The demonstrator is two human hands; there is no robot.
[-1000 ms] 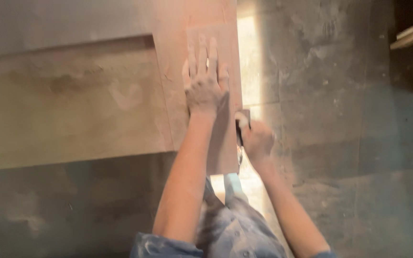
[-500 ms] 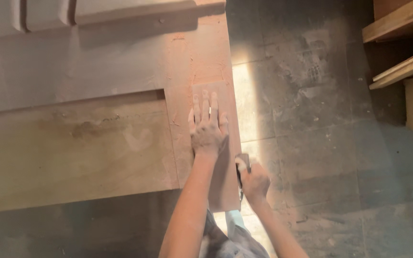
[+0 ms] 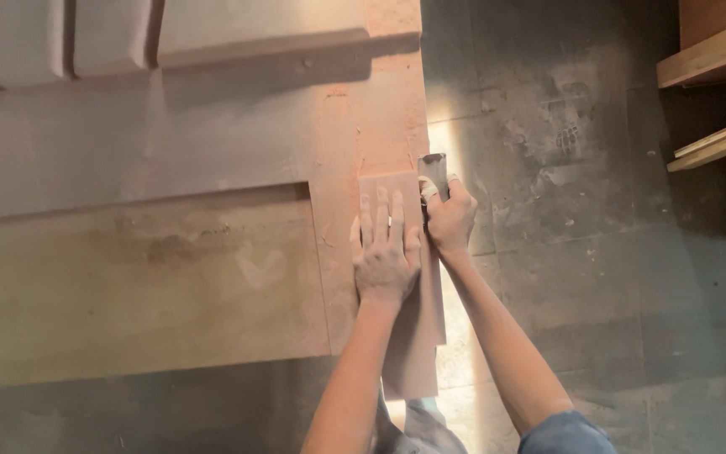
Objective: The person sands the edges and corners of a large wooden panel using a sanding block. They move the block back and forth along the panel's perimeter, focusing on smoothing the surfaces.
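A large reddish-brown wooden door panel (image 3: 237, 143) lies flat below me, with a lighter recessed field (image 3: 128, 286) at the left. My left hand (image 3: 386, 252) rests flat, fingers spread, on the panel's right-hand upright strip. My right hand (image 3: 449, 220) is just to the right of it, at the panel's right edge, closed on a folded grey piece of sandpaper (image 3: 434, 166) that sticks out beyond the fingers and lies against that edge. Both forearms are dusty.
Raised mouldings (image 3: 254, 34) run along the panel's far end. A dusty grey concrete floor (image 3: 565, 252) lies to the right, with a sunlit strip beside the panel edge. Wooden planks (image 3: 716, 59) and a board (image 3: 720, 143) lie at the upper right.
My right hand has slid with the sandpaper up along the panel's edge, from beside my left wrist to level with the left fingertips. The left hand stays pressed flat on the strip.
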